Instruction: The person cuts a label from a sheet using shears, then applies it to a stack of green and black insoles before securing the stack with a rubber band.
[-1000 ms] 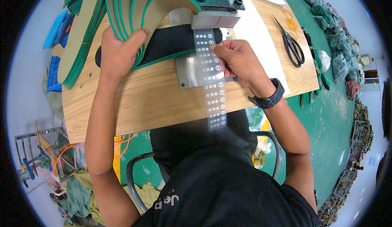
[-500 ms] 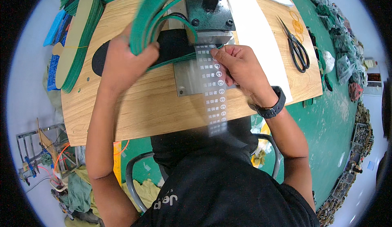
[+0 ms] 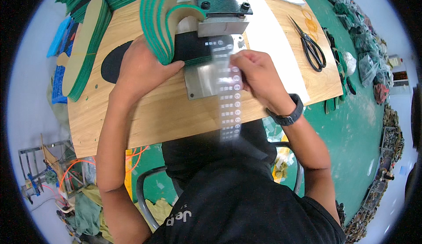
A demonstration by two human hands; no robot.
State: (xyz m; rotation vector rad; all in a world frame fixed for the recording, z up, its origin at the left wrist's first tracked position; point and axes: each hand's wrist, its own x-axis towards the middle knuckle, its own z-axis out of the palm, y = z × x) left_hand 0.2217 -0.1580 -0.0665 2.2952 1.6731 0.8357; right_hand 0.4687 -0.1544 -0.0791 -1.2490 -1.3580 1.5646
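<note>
Left hand [image 3: 143,70]: fingers curled and pressed together around a fanned stack of green-edged insoles [image 3: 159,18], holding them upright on the wooden table [image 3: 145,116]; the innermost insole bends over toward the machine at 2 o'clock from the hand.

Right hand [image 3: 255,75]: fingers closed in a pinch on a clear label strip [image 3: 229,90] (printed with small circles and marks), which runs from under the machine head down past the table's near edge at 6 o'clock.

Between the hands: a steel plate [image 3: 202,79] fixed to the table, with a black insole [image 3: 187,46] lying flat at its 12 o'clock, touching the green stack.

At 12 o'clock of the plate: a dark metal press machine [image 3: 220,2], its grey block just above the strip.

At 9 o'clock of the left hand: a second pile of tan, green-edged insoles [image 3: 83,50] lying tilted; a black oval patch [image 3: 112,64] beside it.

At 2 o'clock of the right hand, well apart: black scissors [image 3: 312,46].

Wrist of right hand: black watch [image 3: 288,114].
</note>
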